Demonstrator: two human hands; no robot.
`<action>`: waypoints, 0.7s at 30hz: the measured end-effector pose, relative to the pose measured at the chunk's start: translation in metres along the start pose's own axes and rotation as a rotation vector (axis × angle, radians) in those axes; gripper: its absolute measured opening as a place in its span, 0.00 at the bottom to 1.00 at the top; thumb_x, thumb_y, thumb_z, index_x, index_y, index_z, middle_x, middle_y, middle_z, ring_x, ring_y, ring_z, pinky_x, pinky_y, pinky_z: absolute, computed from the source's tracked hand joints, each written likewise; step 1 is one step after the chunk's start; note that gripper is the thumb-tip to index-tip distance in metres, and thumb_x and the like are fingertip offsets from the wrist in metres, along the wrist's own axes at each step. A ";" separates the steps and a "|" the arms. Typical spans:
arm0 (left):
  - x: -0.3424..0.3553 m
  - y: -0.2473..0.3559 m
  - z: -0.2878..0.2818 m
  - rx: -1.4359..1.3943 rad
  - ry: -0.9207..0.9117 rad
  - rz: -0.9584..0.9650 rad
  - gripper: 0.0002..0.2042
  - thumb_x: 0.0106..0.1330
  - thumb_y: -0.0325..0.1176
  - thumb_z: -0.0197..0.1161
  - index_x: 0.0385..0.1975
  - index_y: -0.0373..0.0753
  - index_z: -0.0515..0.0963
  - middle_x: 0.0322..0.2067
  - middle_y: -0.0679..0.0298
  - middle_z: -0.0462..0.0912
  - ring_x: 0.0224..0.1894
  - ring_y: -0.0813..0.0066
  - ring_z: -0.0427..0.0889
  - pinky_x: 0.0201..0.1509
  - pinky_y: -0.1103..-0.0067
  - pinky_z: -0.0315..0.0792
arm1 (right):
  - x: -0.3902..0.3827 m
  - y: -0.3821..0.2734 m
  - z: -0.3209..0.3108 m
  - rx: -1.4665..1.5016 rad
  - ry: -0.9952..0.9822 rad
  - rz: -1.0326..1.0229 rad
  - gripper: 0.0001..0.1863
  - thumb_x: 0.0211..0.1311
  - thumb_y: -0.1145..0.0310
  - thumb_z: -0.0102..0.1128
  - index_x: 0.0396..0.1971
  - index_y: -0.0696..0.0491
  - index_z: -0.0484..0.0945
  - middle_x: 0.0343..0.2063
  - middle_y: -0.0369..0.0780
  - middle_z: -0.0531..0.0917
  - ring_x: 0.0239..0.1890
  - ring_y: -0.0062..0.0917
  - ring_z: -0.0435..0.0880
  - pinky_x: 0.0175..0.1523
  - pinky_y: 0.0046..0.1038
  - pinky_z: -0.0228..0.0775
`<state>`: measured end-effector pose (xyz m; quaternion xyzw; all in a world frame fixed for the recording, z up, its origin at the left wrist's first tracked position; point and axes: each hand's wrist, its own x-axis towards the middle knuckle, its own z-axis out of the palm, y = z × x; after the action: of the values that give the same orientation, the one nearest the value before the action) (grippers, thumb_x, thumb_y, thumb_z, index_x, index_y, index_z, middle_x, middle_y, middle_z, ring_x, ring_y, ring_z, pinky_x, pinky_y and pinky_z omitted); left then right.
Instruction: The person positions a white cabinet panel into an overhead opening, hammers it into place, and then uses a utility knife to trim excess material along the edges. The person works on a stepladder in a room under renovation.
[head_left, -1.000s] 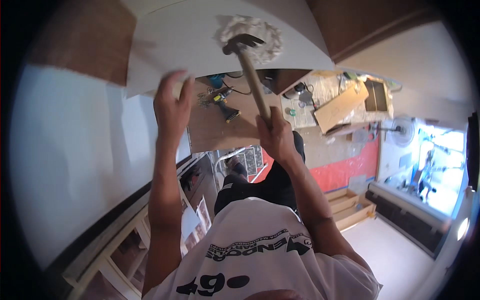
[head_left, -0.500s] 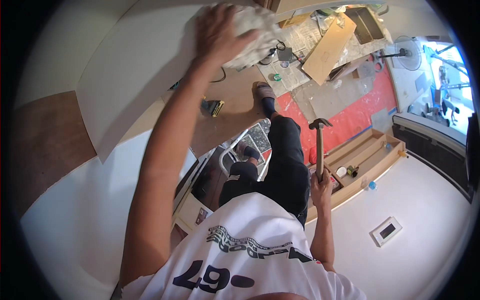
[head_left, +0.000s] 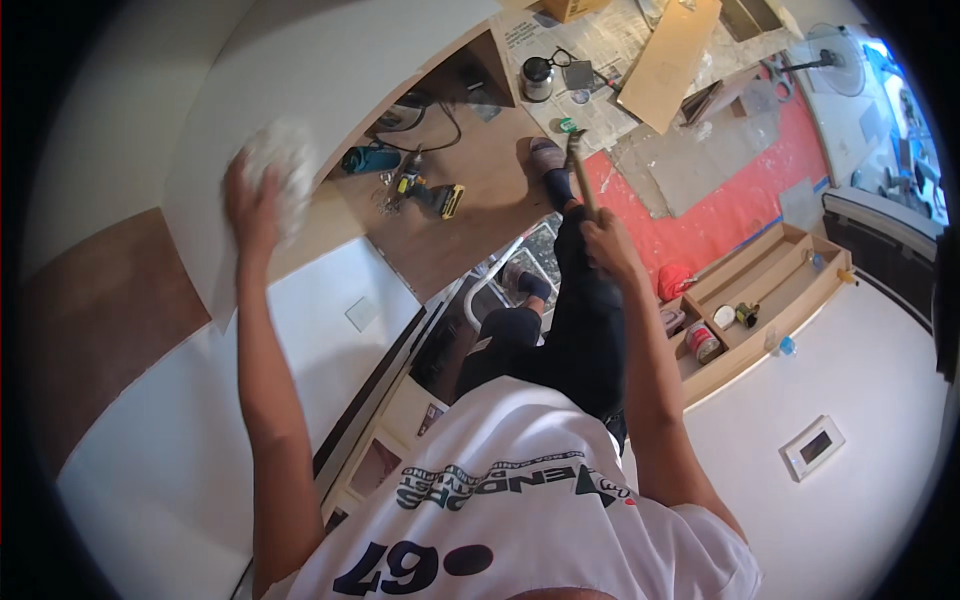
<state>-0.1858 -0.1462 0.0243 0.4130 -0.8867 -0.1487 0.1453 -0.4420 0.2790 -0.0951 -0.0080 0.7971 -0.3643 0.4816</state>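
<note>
**Now wiping, hammer lowered**

Your left hand (head_left: 252,195) has slid down-left along the white panel (head_left: 300,80), fingers pressing the white cloth (head_left: 283,165) flat. Your right hand (head_left: 608,245) stays curled round the hammer (head_left: 578,165), now hanging idle over the floor, so striking has paused.

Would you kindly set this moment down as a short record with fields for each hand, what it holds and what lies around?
Left hand: raised, pressing a white cloth against a white panel
Right hand: gripping the handle of a hammer, head pointing away from the body
Stance: feet on a stepladder, seen from above
Floor below: yellow and black power drill, teal tool, paper sheets with a can, cardboard strip
Right side: wooden tray holding small tins and bottles
Wall: white switch plate
</note>
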 end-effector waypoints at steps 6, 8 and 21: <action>-0.072 -0.150 -0.070 -0.133 0.082 -0.480 0.36 0.72 0.54 0.53 0.70 0.32 0.57 0.68 0.47 0.60 0.69 0.55 0.61 0.72 0.68 0.55 | 0.105 0.020 0.069 -0.057 -0.090 0.043 0.18 0.61 0.63 0.56 0.40 0.66 0.74 0.22 0.50 0.81 0.19 0.40 0.84 0.22 0.39 0.74; -0.065 -0.133 -0.071 -0.168 0.062 -0.530 0.36 0.73 0.54 0.52 0.70 0.32 0.57 0.68 0.49 0.60 0.68 0.56 0.63 0.71 0.68 0.57 | 0.162 0.059 0.085 -0.267 0.051 -0.167 0.20 0.59 0.64 0.57 0.42 0.66 0.74 0.25 0.55 0.82 0.26 0.46 0.85 0.30 0.42 0.77; -0.025 -0.145 -0.058 -0.167 0.213 -0.500 0.29 0.70 0.42 0.54 0.67 0.33 0.64 0.65 0.50 0.66 0.65 0.60 0.68 0.67 0.69 0.62 | 0.339 0.094 0.016 -0.518 0.460 -0.336 0.19 0.56 0.74 0.51 0.50 0.52 0.68 0.38 0.52 0.78 0.44 0.53 0.80 0.45 0.51 0.74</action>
<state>-0.0485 -0.2240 0.0188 0.6188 -0.7216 -0.2083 0.2300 -0.5796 0.2157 -0.4125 -0.1777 0.9376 -0.2170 0.2057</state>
